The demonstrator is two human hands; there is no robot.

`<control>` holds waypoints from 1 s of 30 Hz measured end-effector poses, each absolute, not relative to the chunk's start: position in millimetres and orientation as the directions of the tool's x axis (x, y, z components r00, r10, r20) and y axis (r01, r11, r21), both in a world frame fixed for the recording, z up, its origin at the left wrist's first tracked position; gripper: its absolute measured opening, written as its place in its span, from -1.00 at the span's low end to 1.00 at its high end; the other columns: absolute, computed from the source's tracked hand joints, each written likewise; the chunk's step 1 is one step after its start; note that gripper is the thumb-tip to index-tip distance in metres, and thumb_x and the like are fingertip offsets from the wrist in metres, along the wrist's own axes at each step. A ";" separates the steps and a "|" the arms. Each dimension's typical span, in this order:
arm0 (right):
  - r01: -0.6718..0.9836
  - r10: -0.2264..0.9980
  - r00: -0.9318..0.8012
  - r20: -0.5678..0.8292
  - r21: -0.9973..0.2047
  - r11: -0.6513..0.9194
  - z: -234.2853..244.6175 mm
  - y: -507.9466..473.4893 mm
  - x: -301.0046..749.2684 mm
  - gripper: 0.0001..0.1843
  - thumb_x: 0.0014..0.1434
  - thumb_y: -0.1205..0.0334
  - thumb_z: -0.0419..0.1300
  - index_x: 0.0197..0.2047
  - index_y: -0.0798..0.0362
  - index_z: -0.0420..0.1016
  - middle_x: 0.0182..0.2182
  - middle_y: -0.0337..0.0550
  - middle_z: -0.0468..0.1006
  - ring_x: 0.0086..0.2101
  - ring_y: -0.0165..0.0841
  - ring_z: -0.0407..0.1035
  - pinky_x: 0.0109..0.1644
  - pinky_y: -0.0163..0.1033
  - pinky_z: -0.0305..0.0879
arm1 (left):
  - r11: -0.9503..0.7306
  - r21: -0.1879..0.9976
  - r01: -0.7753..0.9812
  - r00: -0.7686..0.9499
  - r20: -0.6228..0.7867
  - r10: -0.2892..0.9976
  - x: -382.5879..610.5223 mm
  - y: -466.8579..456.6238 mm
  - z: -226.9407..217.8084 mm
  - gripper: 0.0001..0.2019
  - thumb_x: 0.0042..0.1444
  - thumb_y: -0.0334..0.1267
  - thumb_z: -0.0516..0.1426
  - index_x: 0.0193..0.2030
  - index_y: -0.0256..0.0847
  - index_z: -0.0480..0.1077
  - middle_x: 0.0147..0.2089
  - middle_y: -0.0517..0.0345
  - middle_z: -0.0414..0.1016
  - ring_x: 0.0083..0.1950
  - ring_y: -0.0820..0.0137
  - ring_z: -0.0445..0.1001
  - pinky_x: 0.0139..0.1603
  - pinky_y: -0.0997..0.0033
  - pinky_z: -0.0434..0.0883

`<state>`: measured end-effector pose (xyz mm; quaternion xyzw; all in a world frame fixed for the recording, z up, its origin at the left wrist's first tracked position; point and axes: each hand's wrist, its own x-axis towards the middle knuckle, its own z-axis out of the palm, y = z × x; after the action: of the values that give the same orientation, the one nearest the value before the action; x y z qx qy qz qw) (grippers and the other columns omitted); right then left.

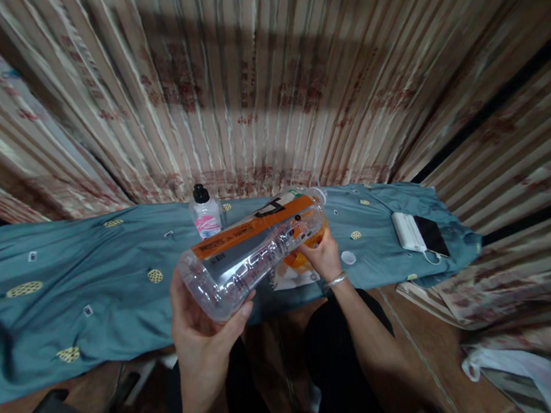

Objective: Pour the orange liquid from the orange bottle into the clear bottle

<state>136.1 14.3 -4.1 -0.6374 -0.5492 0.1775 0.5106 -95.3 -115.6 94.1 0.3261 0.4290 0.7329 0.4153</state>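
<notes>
My left hand (pixel 201 333) is closed round the base of a large clear plastic bottle (pixel 255 249) with an orange label, held almost level over my lap. The bottle's open neck points away to the right. My right hand (pixel 322 254) is closed on an orange thing (pixel 296 259) just under the bottle's neck end; most of it is hidden. A bracelet sits on my right wrist. A white bottle cap (pixel 348 258) lies on the teal cloth (pixel 75 291) just right of my right hand.
A small bottle (pixel 205 215) with a black cap and pink label stands at the back of the cloth. A white power bank (pixel 408 232) and a phone (pixel 432 235) lie at the right end. Striped curtains hang behind. A white bag (pixel 517 371) lies on the floor.
</notes>
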 end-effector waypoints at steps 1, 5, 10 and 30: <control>0.521 0.883 0.336 0.329 -0.846 0.117 -3.0 14.0 135.6 -0.21 -0.12 -0.15 0.52 0.08 0.06 0.43 -0.11 0.07 0.72 -0.11 0.01 0.65 -0.05 0.00 0.58 | -0.288 0.898 -0.332 -0.444 0.121 0.888 -95.3 -115.5 93.8 -0.14 -0.21 -0.40 0.56 0.30 -0.01 0.48 0.24 0.01 0.61 0.10 0.14 0.68 -0.05 0.25 0.69; 0.526 0.886 0.333 0.324 -0.844 0.111 -1.0 13.1 135.0 -0.22 -0.13 -0.18 0.53 0.05 0.04 0.42 -0.11 0.07 0.72 -0.11 0.04 0.65 -0.05 0.03 0.57 | -0.291 0.893 -0.345 -0.445 0.117 0.888 -95.5 -115.8 93.0 -0.14 -0.22 -0.41 0.56 0.29 0.00 0.48 0.24 0.02 0.60 0.09 0.14 0.68 -0.07 0.26 0.70; 0.530 0.877 0.342 0.338 -0.840 0.117 -3.9 14.0 136.5 -0.21 -0.15 -0.24 0.51 0.04 0.00 0.41 -0.12 0.02 0.72 -0.12 0.01 0.64 -0.07 -0.01 0.56 | -0.291 0.892 -0.347 -0.448 0.114 0.887 -94.5 -116.2 94.0 -0.14 -0.21 -0.41 0.55 0.29 0.00 0.48 0.24 0.02 0.61 0.08 0.17 0.68 -0.07 0.27 0.70; 0.516 0.889 0.336 0.312 -0.850 0.104 2.8 11.7 133.9 -0.27 -0.11 -0.15 0.49 0.04 0.03 0.41 -0.13 0.03 0.72 -0.14 -0.02 0.65 -0.10 -0.04 0.57 | -0.284 0.896 -0.342 -0.448 0.110 0.887 -93.7 -115.9 94.8 -0.15 -0.21 -0.41 0.56 0.29 0.00 0.49 0.24 0.02 0.60 0.10 0.15 0.67 -0.07 0.28 0.70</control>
<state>133.9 11.7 2.8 -0.6433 -0.5457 0.1850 0.5041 -93.7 -115.9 94.8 0.3184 0.4280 0.7354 0.4180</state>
